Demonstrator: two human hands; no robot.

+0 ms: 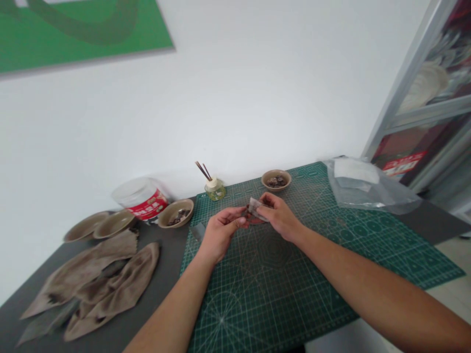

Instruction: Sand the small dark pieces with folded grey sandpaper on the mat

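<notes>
My left hand pinches a small dark piece between thumb and fingers; its kind is too small to make out. Close beside it, my right hand grips a thin greyish-white sheet, perhaps cloth or paper, at the left hand's fingertips. Beneath the fingers shows a reddish-brown thing, mostly hidden. Both hands are over the green cutting mat. Behind them stands a tan bowl with dark small pieces in it. A grey flat strip lies left of my left hand.
To the left are another bowl of dark pieces, two more bowls, a red-labelled plastic tub and stained brown cloths. A reed diffuser stands near the wall. A clear plastic bag lies at the right.
</notes>
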